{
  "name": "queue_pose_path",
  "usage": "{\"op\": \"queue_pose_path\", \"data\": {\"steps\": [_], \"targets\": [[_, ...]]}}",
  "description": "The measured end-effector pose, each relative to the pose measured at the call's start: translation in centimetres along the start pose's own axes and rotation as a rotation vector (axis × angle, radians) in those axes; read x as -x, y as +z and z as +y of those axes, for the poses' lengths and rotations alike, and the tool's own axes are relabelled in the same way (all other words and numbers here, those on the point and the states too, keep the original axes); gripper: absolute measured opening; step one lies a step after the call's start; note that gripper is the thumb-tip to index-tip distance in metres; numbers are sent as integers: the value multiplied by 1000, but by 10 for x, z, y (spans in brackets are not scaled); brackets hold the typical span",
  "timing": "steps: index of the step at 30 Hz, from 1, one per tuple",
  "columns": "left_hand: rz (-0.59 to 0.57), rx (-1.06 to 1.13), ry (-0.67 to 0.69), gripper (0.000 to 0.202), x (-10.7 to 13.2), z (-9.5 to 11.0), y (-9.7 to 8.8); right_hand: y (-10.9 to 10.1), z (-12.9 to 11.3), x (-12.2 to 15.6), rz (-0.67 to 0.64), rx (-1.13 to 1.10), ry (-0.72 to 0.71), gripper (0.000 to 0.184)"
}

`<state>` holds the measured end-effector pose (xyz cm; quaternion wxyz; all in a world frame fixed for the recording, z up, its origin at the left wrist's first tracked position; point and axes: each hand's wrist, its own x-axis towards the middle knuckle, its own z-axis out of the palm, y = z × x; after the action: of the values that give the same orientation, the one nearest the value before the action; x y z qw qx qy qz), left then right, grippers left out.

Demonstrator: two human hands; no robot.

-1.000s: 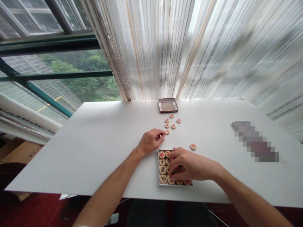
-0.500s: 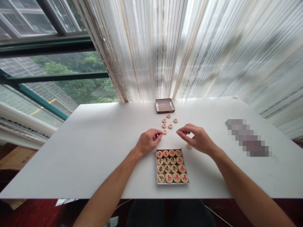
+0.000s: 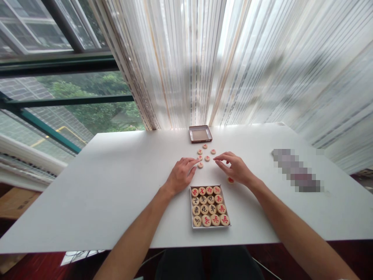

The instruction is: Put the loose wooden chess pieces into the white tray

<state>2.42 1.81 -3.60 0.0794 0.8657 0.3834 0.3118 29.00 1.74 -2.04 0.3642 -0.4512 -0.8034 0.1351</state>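
Left hand (image 3: 181, 175) and right hand (image 3: 234, 168) forward, both unclenched

On the white bench (image 3: 110, 186), an open box (image 3: 191, 206) holds sixteen round pieces (image 3: 212, 209). From it, the left hand (image 3: 180, 175) is at ten-thirty, the right hand (image 3: 236, 168) at one, fingertips slightly apart; six loose pieces (image 3: 207, 158) and a shallow tray (image 3: 201, 135) lie towards twelve.

Xiangqi pieces (image 3: 206, 221) look like smooth, matt wood on a smooth, faintly glossy tabletop (image 3: 116, 182); one o'clock, sheer cloth curtain (image 3: 175, 58); eight o'clock, matt cardboard box (image 3: 20, 202).
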Motion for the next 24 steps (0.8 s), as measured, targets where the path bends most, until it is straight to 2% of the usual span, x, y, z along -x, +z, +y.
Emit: {"op": "queue_pose_path", "data": {"steps": [4, 7, 13, 24], "targets": [[-79, -114, 29, 34, -1, 1, 3, 4, -5, 1, -12, 10, -12, 18], [-85, -138, 45, 31, -3, 1, 2, 3, -6, 2, -9, 11, -16, 17], [-41, -42, 20, 22, -3, 3, 0, 4, -10, 3, 0, 6, -38, 18], [-6, 103, -32, 9, -3, 4, 7, 8, -25, 6, -48, -42, -73, 15]]}}
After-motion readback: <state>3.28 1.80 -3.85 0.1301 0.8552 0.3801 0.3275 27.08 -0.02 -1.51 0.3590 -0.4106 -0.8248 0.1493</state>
